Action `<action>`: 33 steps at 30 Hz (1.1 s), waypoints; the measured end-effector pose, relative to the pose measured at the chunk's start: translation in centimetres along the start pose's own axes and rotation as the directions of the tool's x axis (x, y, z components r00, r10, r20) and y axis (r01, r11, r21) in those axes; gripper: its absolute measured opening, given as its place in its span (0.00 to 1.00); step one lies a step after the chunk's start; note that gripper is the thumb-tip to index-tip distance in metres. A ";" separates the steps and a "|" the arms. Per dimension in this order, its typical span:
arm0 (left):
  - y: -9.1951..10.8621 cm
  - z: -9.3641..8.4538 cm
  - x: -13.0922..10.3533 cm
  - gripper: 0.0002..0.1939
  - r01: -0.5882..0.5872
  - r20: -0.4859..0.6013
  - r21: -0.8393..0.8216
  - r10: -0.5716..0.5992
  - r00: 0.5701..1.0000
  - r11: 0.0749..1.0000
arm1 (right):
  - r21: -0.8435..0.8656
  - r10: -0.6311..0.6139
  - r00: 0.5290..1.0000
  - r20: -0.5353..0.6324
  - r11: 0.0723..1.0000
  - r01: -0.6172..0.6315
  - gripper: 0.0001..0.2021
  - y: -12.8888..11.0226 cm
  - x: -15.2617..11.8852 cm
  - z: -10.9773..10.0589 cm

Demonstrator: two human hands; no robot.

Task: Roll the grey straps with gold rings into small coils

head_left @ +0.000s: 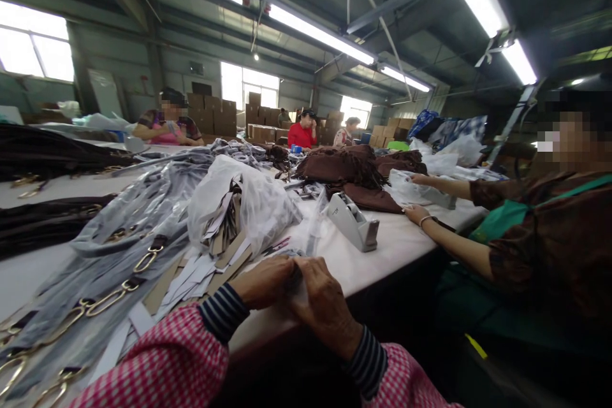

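My left hand (268, 280) and my right hand (327, 306) meet at the table's front edge, fingers curled in together. Between them is something small and greyish, mostly hidden by the fingers, that I cannot make out. Just beyond my left hand lie loose white and tan card strips (191, 277). More strips spill from a clear plastic bag (258, 197). A grey tape dispenser (352, 223) stands to the right, past my right hand. At the left, grey straps in clear plastic carry gold metal clasps (106, 303).
Brown fabric pieces (339, 166) are heaped at mid-table, and dark straps (52, 220) lie far left. A co-worker's arms (454, 242) reach onto the table from the right, hands at clear plastic bags (406, 188). Other people sit across the table.
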State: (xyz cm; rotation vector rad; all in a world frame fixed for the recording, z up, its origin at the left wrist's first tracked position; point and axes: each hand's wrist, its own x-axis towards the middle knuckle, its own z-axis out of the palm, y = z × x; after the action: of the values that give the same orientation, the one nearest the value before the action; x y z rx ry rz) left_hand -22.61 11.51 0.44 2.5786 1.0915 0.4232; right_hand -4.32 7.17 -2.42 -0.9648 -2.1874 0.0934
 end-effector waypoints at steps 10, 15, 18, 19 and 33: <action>-0.7 0.8 -3.2 0.21 -0.100 -0.189 -0.007 0.097 0.977 0.995 | -0.001 0.063 0.996 0.060 0.998 -0.063 0.26 0.2 0.8 0.6; -1.8 0.6 -4.2 0.22 -0.145 -0.307 0.079 0.162 0.938 0.986 | -0.009 0.025 0.998 0.056 1.000 -0.024 0.31 0.5 1.2 1.1; -1.6 -1.4 -3.9 0.13 -0.087 -0.216 0.152 0.119 0.969 0.984 | -0.045 0.033 0.993 0.111 0.999 -0.028 0.26 0.3 1.7 0.7; -1.7 -1.8 -3.8 0.10 -0.096 -0.195 0.148 0.124 0.973 0.984 | -0.060 0.040 0.990 0.136 0.998 -0.033 0.24 0.2 1.9 0.5; -1.1 -2.8 -3.1 0.16 -0.235 -0.117 0.079 0.243 0.963 0.969 | 0.006 -0.161 0.880 0.447 0.984 0.177 0.15 2.1 4.9 -3.3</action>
State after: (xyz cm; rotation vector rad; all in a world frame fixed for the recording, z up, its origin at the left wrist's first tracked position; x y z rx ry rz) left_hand -26.44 10.44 2.05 2.7855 0.8453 0.6249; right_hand -3.09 11.21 2.16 -0.8233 -2.6969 0.2127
